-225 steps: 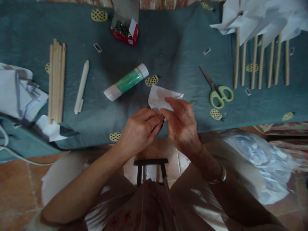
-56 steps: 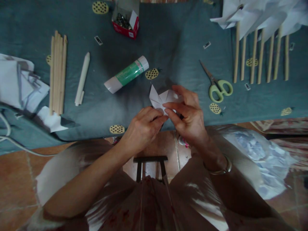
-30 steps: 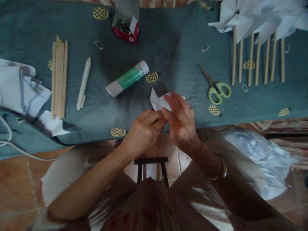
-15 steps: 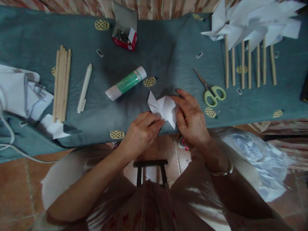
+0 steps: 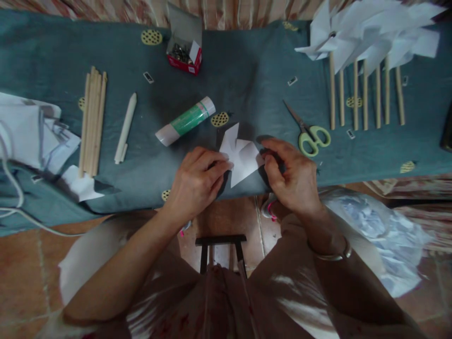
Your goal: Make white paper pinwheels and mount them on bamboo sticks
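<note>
White folded paper pinwheel (image 5: 243, 157) is over the near side of the bench (image 5: 240, 99), between the person's hands. Left hand (image 5: 199, 181) has it: thumb and forefinger pinched together on the pinwheel's left edge, the other fingers curled under. Right hand (image 5: 293, 174) is at the opposite tip, thumb and forefinger a little apart, fingertips right at the paper; from here I can't tell if they grip that tip or only touch it. Paper is matte, thin, crisply creased, with pointed blades; one point goes up, one down toward the person.

Bench cover is dark teal cloth, slightly wrinkled, printed with yellow black-dotted pineapples. Just beyond the left hand, a white glue stick with a glossy green label (image 5: 186, 121) lies slanted. Past it, a small red cardboard box (image 5: 181, 65), lid raised, shiny metal bits inside. Farther left: a smooth white pen (image 5: 126, 128), then a bundle of pale round wooden sticks (image 5: 92, 123) side by side, then a loose pile of white paper pieces (image 5: 24, 132). Near the right hand, scissors with light green plastic handles (image 5: 310, 135), steel blades pointing away. Far right, overlapping white paper pinwheels on wooden sticks (image 5: 363, 33), a metal fastener at the front one's centre. Smooth metal bangle (image 5: 334, 257) on the right wrist.
</note>
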Available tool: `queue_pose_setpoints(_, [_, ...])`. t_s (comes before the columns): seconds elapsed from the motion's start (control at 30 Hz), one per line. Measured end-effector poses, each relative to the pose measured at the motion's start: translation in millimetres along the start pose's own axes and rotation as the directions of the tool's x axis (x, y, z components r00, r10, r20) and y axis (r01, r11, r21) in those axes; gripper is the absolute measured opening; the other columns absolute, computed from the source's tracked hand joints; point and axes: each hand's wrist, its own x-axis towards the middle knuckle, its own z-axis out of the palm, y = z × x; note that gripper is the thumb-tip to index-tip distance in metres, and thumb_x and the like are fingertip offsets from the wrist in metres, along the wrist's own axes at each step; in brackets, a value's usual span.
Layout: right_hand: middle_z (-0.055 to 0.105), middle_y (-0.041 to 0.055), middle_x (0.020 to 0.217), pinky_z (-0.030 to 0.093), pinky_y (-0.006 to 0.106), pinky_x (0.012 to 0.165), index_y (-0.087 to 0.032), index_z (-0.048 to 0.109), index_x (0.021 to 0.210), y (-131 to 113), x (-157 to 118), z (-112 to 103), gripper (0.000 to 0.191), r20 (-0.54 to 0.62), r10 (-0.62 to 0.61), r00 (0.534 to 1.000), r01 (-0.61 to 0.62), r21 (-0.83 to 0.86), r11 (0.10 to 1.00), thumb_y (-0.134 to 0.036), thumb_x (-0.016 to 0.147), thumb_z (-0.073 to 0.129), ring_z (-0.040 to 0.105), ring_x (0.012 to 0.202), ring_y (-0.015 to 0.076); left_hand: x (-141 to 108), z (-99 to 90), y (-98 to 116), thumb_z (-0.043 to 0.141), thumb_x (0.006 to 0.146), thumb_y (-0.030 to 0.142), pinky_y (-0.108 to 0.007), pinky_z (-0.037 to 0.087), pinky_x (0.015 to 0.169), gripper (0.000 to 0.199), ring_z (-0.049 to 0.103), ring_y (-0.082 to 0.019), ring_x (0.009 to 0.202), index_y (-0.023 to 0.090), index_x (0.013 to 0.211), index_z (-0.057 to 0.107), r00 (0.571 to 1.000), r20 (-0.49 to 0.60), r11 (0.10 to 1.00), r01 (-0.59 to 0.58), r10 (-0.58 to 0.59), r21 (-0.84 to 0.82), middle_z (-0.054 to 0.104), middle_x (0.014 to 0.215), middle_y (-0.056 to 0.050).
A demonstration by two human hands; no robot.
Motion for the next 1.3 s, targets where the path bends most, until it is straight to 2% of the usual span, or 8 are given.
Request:
queue_pose_setpoints(0.17, [0.078,0.0089,0.112,0.061,0.045,0.097,-0.021,0.071,0.114,-2,-3,-1,0.028,0.003,0.013,1.0,-0.013,-0.001,1.0,-0.021,0.093,0.051,0.075,0.105,0.0256,1,2.8,9,0.062,0.095,0.019,-0.041,0.052,0.081,0.013,0.062,-0.025,0.101,0.017,0.106,0.068,0.997,-0.052,0.997,-0.052,0.055,0.053,0.073,0.107,-0.01])
queue_pose_setpoints(0.3, [0.079,0.0073,0.106,0.062,0.044,0.094,-0.022,0.072,0.112,-3,-6,-2,0.029,-0.002,0.01,1.0,-0.01,-0.018,1.0,-0.019,0.092,0.05,0.076,0.097,0.0245,0,8.8,19,0.065,0.095,0.025,-0.04,0.049,0.082,0.014,0.063,-0.025,0.1,0.017,0.106,0.069,0.992,0.008,0.985,-0.124,0.124,0.123,0.074,0.104,-0.007])
queue_pose_setpoints(0.47, [0.08,0.0066,0.101,0.062,0.043,0.091,-0.022,0.072,0.11,-4,-9,-2,0.029,-0.002,0.007,1.0,-0.007,-0.003,1.0,-0.018,0.091,0.05,0.077,0.09,0.0233,1,12.6,23,0.058,0.098,0.021,-0.037,0.044,0.074,0.013,0.063,-0.022,0.088,0.015,0.102,0.07,0.988,0.059,0.973,-0.148,0.14,0.178,0.074,0.097,-0.007])
queue_pose_setpoints(0.73, [0.079,0.0082,0.105,0.062,0.04,0.086,-0.018,0.072,0.107,-3,-6,-11,0.025,0.049,0.038,0.998,-0.04,0.039,0.998,-0.017,0.089,0.055,0.075,0.09,0.022,-1,10.4,24,0.057,0.098,0.015,-0.036,0.043,0.07,0.013,0.062,-0.02,0.081,0.014,0.096,0.07,0.981,0.056,0.96,-0.193,0.185,0.206,0.074,0.094,-0.007])
queue_pose_setpoints(0.8, [0.077,0.0089,0.111,0.062,0.041,0.086,-0.019,0.072,0.106,-1,-6,-15,0.025,0.081,0.012,0.997,-0.016,0.05,0.999,-0.017,0.087,0.057,0.074,0.097,0.0232,-1,10.0,25,0.057,0.098,0.015,-0.036,0.043,0.07,0.013,0.063,-0.02,0.079,0.013,0.094,0.07,0.981,0.049,0.957,-0.193,0.187,0.216,0.074,0.09,-0.006])
queue_pose_setpoints(0.97, [0.06,0.0039,0.145,0.044,0.055,0.116,-0.029,0.07,0.115,11,-6,-22,0.035,0.198,-0.114,0.974,0.1,0.079,0.992,-0.019,0.081,0.07,0.054,0.138,0.0295,-2,7.4,25,0.052,0.1,0.014,-0.035,0.044,0.069,0.019,0.063,-0.018,0.077,0.014,0.092,0.069,0.982,0.044,0.957,-0.188,0.183,0.222,0.073,0.088,-0.006])
queue_pose_setpoints(1.13, [0.053,0.0002,0.153,0.042,0.059,0.118,-0.032,0.075,0.104,16,-7,-23,0.023,0.257,-0.122,0.959,0.074,0.188,0.979,-0.024,0.082,0.073,0.05,0.143,0.0296,-8,3.7,25,0.053,0.099,0.014,-0.035,0.045,0.071,0.017,0.064,-0.019,0.079,0.014,0.095,0.069,0.975,0.068,0.955,-0.222,0.212,0.198,0.074,0.09,-0.006])
queue_pose_setpoints(1.3, [0.055,-0.0004,0.151,0.048,0.061,0.111,-0.031,0.077,0.088,13,-7,-22,0.005,0.299,-0.111,0.948,0.042,0.227,0.973,-0.031,0.083,0.075,0.055,0.137,0.0307,-11,3.0,26,0.054,0.098,0.013,-0.035,0.046,0.07,0.016,0.065,-0.02,0.081,0.013,0.095,0.069,0.971,0.074,0.95,-0.239,0.229,0.199,0.074,0.09,-0.007])
